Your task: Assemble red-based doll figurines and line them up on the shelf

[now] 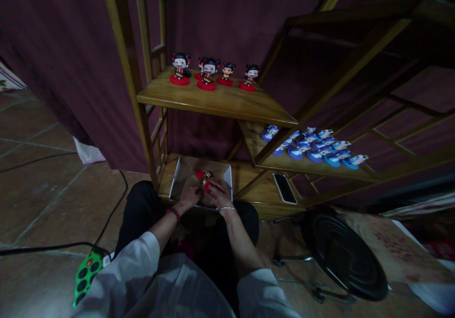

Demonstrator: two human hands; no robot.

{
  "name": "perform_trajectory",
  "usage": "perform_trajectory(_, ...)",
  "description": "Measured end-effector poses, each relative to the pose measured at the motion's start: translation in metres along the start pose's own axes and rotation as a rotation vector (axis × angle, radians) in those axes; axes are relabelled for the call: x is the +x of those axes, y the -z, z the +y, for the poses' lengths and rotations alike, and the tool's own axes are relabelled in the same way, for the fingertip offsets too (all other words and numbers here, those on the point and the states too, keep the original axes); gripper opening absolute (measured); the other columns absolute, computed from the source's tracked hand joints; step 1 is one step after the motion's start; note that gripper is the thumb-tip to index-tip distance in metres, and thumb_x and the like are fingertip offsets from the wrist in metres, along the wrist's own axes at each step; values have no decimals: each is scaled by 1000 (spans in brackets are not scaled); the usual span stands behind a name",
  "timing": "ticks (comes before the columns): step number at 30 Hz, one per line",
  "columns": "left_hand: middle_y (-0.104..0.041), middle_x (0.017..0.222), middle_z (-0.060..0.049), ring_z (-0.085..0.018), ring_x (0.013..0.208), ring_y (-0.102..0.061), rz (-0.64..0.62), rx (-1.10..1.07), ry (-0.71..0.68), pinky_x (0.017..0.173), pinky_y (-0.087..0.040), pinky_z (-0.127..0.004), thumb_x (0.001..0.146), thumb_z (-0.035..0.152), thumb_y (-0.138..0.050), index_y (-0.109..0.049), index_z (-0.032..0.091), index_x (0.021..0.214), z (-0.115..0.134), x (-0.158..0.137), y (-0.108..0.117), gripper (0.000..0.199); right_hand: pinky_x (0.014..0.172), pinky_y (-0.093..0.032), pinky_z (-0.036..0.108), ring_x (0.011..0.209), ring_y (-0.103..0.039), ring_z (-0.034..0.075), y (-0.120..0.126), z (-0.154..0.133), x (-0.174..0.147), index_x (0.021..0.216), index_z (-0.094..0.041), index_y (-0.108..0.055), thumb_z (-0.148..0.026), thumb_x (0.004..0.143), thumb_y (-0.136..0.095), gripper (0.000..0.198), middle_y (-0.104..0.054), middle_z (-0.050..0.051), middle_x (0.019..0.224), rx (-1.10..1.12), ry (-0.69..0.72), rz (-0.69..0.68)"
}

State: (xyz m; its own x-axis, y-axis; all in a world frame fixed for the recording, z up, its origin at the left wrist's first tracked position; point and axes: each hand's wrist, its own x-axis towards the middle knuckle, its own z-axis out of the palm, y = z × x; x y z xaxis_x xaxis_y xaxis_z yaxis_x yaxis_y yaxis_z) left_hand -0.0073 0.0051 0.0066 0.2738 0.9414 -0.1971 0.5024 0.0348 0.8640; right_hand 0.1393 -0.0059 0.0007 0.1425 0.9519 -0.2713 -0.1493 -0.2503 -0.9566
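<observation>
Both of my hands reach into an open cardboard box (179, 173) on the lowest wooden shelf. My left hand (189, 195) and my right hand (219, 194) meet around a small red-based figurine (204, 177) with black hair. Which fingers grip it is hard to see in the dim light. A red bead bracelet is on my left wrist and a thin silver one on my right.
Several matching red-based figurines (207, 74) stand on the upper shelf (227, 102). Several blue figurines (314, 146) crowd a middle shelf to the right. A phone (284, 188) lies on the bottom shelf. A black round stool (343, 251) and a green power strip (87, 273) are on the floor.
</observation>
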Motion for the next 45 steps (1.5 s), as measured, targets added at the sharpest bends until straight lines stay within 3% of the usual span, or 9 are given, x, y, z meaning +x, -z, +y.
perform_trajectory(10,-68,98,-8,-22,91,-62,91,-144,-55,85,-46,-34,75,17,-44,-64,16,104,12,-13,3,35,82,-51,34,87,-65,18,-15,-9,-13,88,-20,-67,-24,51,-79,39,-71,4,92,352,-87,-49)
perform_trajectory(25,-68,90,-8,-23,89,-60,145,-444,-20,87,-44,-38,69,19,-56,-68,16,94,20,-18,5,27,81,-51,36,81,-66,18,-15,-15,-16,90,-19,-66,-25,54,-77,38,-72,3,85,386,-108,-54)
perform_trajectory(29,-68,86,-5,-20,83,-61,120,-620,-14,81,-47,-34,69,27,-59,-69,18,85,22,-19,5,21,84,-50,36,87,-64,19,-21,-15,-17,92,-19,-66,-26,54,-76,40,-70,3,91,236,36,-4)
perform_trajectory(35,-66,74,-5,-16,71,-60,150,-898,30,73,-49,-32,64,43,-65,-67,13,72,25,-20,6,30,91,-46,35,96,-61,19,-29,-18,-19,99,-22,-64,-25,61,-67,38,-67,2,101,-176,282,20)
perform_trajectory(41,-66,73,-4,-14,68,-58,177,-1041,44,74,-48,-31,57,42,-72,-67,13,72,28,-21,14,33,91,-47,32,101,-59,17,-34,-23,-23,112,-23,-58,-25,69,-60,44,-62,2,114,-326,393,-76)
perform_trajectory(45,-65,71,-3,-14,68,-58,177,-1079,71,73,-48,-32,55,42,-73,-66,14,70,29,-22,22,33,98,-41,31,109,-55,16,-35,-29,-27,113,-26,-59,-22,75,-52,38,-60,0,119,-393,437,-45)
